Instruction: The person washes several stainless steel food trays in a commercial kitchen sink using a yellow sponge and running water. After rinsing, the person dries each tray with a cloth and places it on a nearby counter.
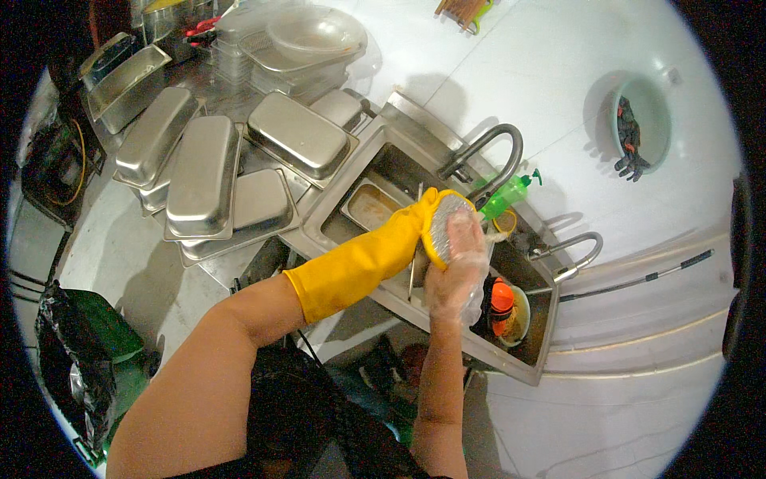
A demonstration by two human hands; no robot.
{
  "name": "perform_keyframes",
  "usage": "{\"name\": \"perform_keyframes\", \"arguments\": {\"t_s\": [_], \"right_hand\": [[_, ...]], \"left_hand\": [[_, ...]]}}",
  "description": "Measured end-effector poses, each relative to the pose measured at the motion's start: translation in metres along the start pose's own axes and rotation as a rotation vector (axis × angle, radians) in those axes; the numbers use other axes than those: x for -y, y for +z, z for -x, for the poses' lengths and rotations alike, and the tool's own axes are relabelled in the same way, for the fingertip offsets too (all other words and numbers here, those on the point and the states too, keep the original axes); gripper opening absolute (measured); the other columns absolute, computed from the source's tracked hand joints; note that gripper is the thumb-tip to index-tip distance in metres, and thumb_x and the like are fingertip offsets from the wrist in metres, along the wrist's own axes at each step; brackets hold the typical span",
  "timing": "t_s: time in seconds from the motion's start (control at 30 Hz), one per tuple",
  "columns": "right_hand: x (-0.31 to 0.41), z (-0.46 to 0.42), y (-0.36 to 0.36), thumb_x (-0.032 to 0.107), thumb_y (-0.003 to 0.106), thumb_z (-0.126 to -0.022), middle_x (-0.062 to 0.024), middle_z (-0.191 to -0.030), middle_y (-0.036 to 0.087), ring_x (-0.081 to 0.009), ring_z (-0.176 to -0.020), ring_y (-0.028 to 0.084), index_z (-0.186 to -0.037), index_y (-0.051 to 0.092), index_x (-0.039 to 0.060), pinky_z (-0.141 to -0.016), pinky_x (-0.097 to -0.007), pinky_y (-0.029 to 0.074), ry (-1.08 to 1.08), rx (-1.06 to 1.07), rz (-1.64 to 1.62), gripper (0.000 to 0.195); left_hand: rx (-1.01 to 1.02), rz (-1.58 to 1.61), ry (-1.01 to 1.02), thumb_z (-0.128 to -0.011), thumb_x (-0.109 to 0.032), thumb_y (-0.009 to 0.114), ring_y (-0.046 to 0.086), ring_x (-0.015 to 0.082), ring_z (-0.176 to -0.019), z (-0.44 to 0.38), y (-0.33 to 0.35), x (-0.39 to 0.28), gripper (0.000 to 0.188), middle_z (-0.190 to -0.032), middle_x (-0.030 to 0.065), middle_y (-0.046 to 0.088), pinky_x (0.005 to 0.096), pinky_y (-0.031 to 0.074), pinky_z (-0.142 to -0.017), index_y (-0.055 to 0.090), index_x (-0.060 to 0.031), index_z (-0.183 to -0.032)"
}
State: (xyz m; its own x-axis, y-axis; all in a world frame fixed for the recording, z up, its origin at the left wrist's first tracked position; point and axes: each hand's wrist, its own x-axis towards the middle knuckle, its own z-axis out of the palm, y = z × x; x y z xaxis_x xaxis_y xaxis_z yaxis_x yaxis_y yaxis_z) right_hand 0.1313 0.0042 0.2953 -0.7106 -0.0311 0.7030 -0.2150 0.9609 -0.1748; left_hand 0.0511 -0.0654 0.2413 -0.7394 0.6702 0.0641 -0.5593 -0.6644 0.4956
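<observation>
My left hand (pixel 432 206), in a long yellow rubber glove, is at an oval pad (pixel 444 224) with a silvery face and a yellow rim, perhaps a scouring sponge. Its fingers are mostly hidden behind the pad. Over the silvery face lies my right hand (pixel 459 269), blurred, apparently in a thin clear plastic glove. Both hands are above the divided steel sink (pixel 383 281). A stained steel food pan (pixel 374 203) sits in the left basin. Part of another steel pan's thin rim (pixel 414 269) shows just beneath my hands.
Upturned steel pans (pixel 200 173) crowd the counter at left. Two curved faucets (pixel 508 138) (pixel 589 239) rise behind the sink, near a green pump bottle (pixel 505 194). The right basin holds an orange-and-black item (pixel 502 299) and a pale bowl (pixel 522 317). A lined green bin (pixel 114 335) stands lower left.
</observation>
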Motion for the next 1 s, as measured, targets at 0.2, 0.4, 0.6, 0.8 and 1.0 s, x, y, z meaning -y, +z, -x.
{"name": "perform_keyframes", "arguments": {"t_s": [0.2,0.4,0.6,0.8,1.0], "right_hand": [[-0.003,0.063,-0.006,0.003,0.063,-0.053,-0.0085,-0.111,0.054,-0.0337,-0.11,0.042,-0.102,0.057,0.0074,-0.095,-0.0498,0.028,-0.128,0.235,0.172,0.05],[-0.014,0.087,-0.024,0.013,0.051,-0.074,-0.0115,-0.101,0.056,-0.0279,-0.103,0.049,-0.102,0.055,0.0049,-0.089,-0.0396,0.035,0.411,0.096,-0.223,0.029],[0.026,0.016,-0.023,0.0,0.059,-0.063,-0.0185,-0.119,0.046,-0.0351,-0.107,0.047,-0.115,0.047,0.0042,-0.093,-0.0405,0.033,-0.073,0.073,-0.125,0.054],[-0.005,-0.033,-0.016,0.009,0.058,-0.073,-0.0192,-0.11,0.054,-0.0296,-0.106,0.049,-0.112,0.051,0.0007,-0.093,-0.0361,0.034,-0.001,0.125,-0.167,0.041],[-0.134,-0.008,0.005,0.013,0.057,-0.071,-0.0043,-0.08,0.056,-0.0163,-0.067,0.05,-0.093,0.058,0.0017,-0.064,-0.028,0.039,0.765,0.468,-0.419,0.025]], "left_hand": [[-0.172,0.173,-0.264,-0.081,-0.051,0.047,0.055,0.0213,-0.075,-0.006,-0.024,-0.012,0.048,-0.084,0.0094,0.06,0.0368,0.045,-0.068,0.059,-0.0055,-0.091],[-0.391,0.115,-0.032,-0.084,-0.042,0.047,0.055,0.0239,-0.083,0.012,-0.035,-0.046,0.041,-0.093,0.011,0.059,0.0377,0.043,-0.076,0.054,-0.0045,-0.1],[-0.34,0.088,-0.148,-0.084,-0.04,0.048,0.059,0.0257,-0.08,0.038,-0.014,-0.05,0.039,-0.094,0.0118,0.06,0.0393,0.048,-0.074,0.054,-0.0053,-0.101],[-0.214,-0.017,-0.208,-0.081,-0.036,0.056,0.06,0.0214,-0.068,0.051,-0.03,-0.055,0.035,-0.087,0.0104,0.062,0.0349,0.05,-0.067,0.057,-0.0056,-0.098],[-0.159,-0.53,-0.225,-0.081,-0.037,0.056,0.053,0.0096,-0.058,0.079,0.015,-0.093,0.035,-0.073,0.0028,0.06,0.0242,0.043,-0.053,0.062,-0.003,-0.088]]}}
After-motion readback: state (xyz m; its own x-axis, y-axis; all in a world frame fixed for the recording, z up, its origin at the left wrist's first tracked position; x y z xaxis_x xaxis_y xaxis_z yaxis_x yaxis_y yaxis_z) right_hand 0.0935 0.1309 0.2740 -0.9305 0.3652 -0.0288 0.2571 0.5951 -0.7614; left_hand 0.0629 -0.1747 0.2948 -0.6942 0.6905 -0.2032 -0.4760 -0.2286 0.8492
